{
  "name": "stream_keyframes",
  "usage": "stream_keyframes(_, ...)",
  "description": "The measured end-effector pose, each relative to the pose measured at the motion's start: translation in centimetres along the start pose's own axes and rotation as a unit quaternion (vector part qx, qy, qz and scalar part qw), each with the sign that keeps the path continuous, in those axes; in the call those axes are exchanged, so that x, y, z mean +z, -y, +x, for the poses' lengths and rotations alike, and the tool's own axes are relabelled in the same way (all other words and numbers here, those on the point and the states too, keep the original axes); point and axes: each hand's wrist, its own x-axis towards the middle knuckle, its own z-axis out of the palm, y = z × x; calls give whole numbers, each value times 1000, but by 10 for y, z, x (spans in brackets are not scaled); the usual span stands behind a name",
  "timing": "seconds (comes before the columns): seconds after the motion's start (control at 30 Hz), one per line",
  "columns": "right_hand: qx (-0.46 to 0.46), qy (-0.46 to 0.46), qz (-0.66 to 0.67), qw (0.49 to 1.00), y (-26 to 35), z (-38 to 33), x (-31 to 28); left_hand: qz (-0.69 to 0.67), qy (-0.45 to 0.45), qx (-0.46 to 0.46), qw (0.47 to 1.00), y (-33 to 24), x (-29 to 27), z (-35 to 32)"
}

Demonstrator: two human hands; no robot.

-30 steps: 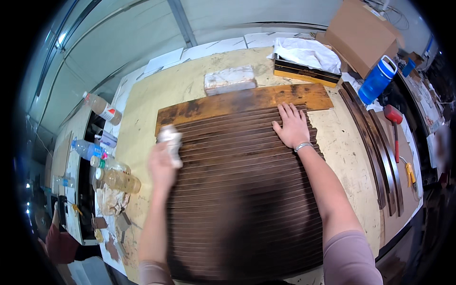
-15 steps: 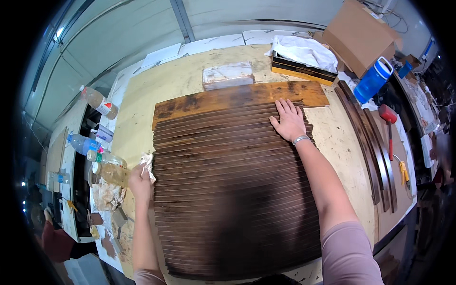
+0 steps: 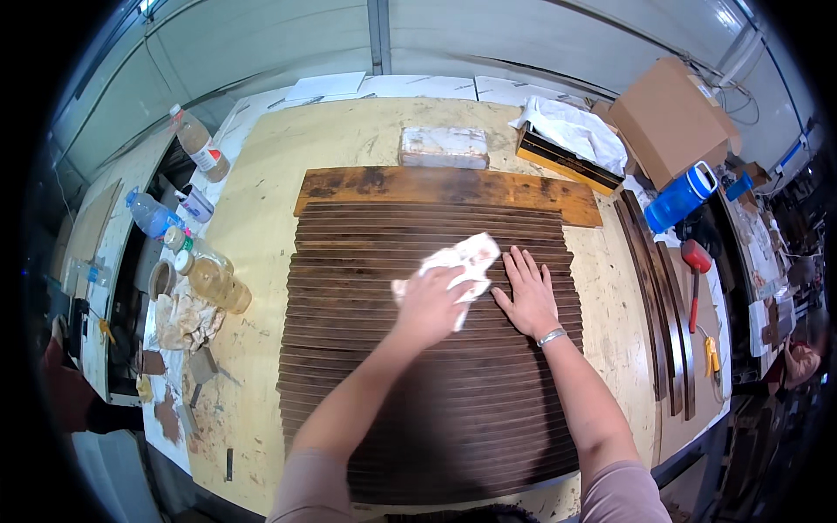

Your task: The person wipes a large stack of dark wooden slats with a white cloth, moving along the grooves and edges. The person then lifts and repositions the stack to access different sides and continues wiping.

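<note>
Dark brown wooden strips (image 3: 375, 418), laid side by side, form a wide ribbed panel in front of me. My left hand (image 3: 427, 305) is closed on a stained white cloth (image 3: 475, 254) and rests over the panel's upper middle. Just right of it, my right hand (image 3: 530, 296) lies flat on the strips with its fingers stretched out and nothing in it. Along the panel's far edge runs a lighter, orange-brown board (image 3: 453, 185) with dark blotches. The underside of the cloth is hidden.
A white wrapped block (image 3: 445, 148) sits behind the board. Several bottles (image 3: 214, 283) and a crumpled rag (image 3: 187, 318) line the left. On the right are dark wooden bars (image 3: 649, 288), a red mallet (image 3: 696, 257), a blue bottle (image 3: 680, 199) and a cardboard box (image 3: 671, 122).
My left hand has carried the cloth from the panel's left edge to its upper middle. My right hand has slid nearer to me along the strips. The view has shifted slightly.
</note>
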Motion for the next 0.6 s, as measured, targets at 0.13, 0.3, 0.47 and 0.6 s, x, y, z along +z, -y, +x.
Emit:
stream_keyframes(0.13, -3, -8, 11, 1000, 5, 0, 0, 52, -82, -54, 994, 66, -47, -71)
stream_keyframes(0.3, 8, -22, 37, 999, -3, -9, 3, 7, -143, -245, 959, 114, -108, -171)
stream_keyframes(0.47, -43, -98, 121, 987, 35, -79, -12, -33, -171, -156, 972, 17, -198, -194)
stream_keyframes(0.6, -56, -95, 130, 985, 48, -163, -25, -159, -246, 9, 956, -96, -299, -181)
